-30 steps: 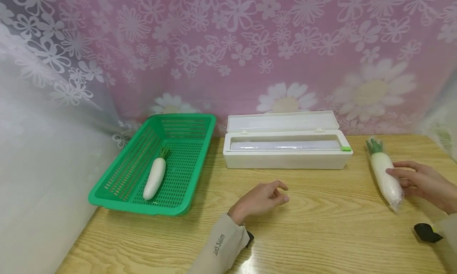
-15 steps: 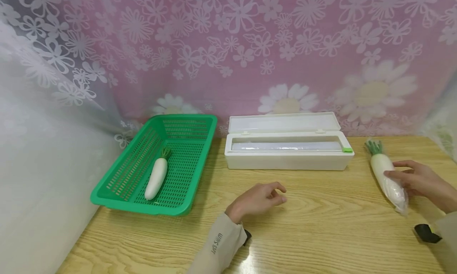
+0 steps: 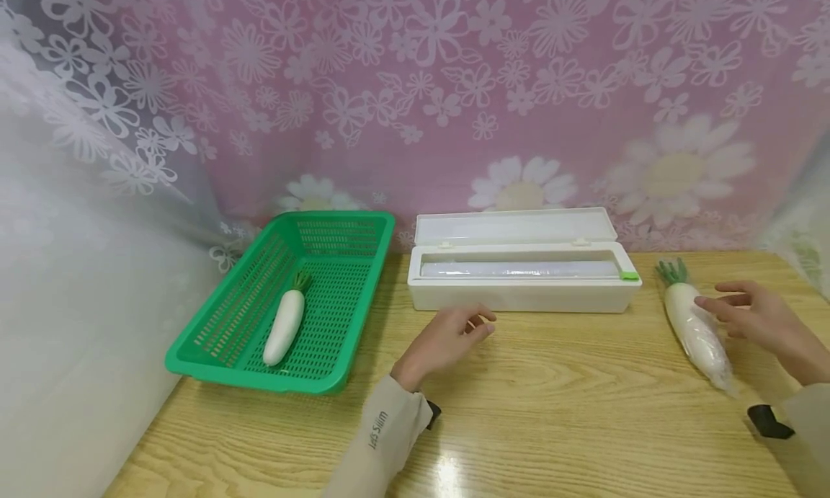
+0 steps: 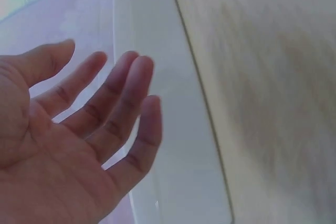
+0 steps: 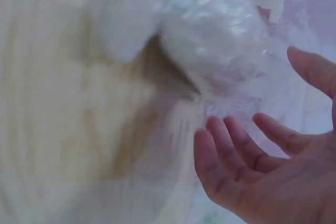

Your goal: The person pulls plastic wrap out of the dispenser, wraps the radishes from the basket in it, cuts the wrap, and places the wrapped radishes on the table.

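Nothing is gripped by the R hand (image 3: pixel 757 321): its fingers are slightly bent and spread, w/ a fairly wide gap left btw thumb and fingers. It is held just beside the wrapped radish (image 3: pixel 694 325), on that radish's R side; whether the radish is brushed by the thumb can't be told. Nothing is gripped by the L hand (image 3: pixel 444 339) either; its fingers are loosely bent, thumb set apart, palm shown in the L wrist view. It is held near the front of the white box (image 3: pixel 519 296); contact can't be told.

The wrapped radish is laid on the table (image 3: pixel 532 404), R of the box, green tops pointed to the back & a bit L. It is covered in clear film, bunched at the near end; in the R wrist view the film is seen blurred and shiny.

The box's lid (image 3: pixel 515 226) is tipped back; a roll of film (image 3: pixel 519 269) is held inside, and a small green tab (image 3: pixel 628 276) is fixed at the R end of the front edge. Farther L, a bare radish (image 3: pixel 284 328) is held in the green basket (image 3: pixel 259 382), tops toward the back. The table is backed by a pink flowered curtain (image 3: pixel 415 123).
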Demonstrator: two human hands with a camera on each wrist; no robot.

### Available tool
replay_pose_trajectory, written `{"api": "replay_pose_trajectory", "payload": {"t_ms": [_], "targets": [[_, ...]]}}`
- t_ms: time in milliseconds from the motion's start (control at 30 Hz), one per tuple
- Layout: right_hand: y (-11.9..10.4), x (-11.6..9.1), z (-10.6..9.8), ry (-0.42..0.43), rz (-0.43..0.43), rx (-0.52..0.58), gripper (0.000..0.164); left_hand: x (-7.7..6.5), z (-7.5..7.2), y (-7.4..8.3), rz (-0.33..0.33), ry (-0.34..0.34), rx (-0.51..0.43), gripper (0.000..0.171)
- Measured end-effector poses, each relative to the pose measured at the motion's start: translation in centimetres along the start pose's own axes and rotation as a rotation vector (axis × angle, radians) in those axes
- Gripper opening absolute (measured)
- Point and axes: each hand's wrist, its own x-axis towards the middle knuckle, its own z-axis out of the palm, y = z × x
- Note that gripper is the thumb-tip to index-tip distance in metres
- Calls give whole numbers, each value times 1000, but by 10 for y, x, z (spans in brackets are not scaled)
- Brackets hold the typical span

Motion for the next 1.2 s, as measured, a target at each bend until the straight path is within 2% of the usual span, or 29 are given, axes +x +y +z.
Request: {"api": "replay_pose_trajectory", "payload": {"t_ms": [133, 300, 467, 700, 967, 1200], "targets": [[-11, -3, 2, 107, -12, 7, 72, 2, -11, 0, 44, 88, 8, 24], [-29, -8, 6, 192, -39, 23, 62, 6, -24, -1, 85, 180, 74, 21], [-45, -7, 10, 267, -110, -22, 52, 10, -32, -5, 105, 253, 132, 18], [-66, -3, 15, 302, -223, -66, 38, 16, -39, -9, 115, 331, 173, 16], [-77, 5, 20, 298, -371, 16, 21, 24, -45, -18, 58, 404, 222, 15], [-92, 15, 33, 269, -418, -19, 19, 33, -51, -24, 79, 449, 313, 15]]}}
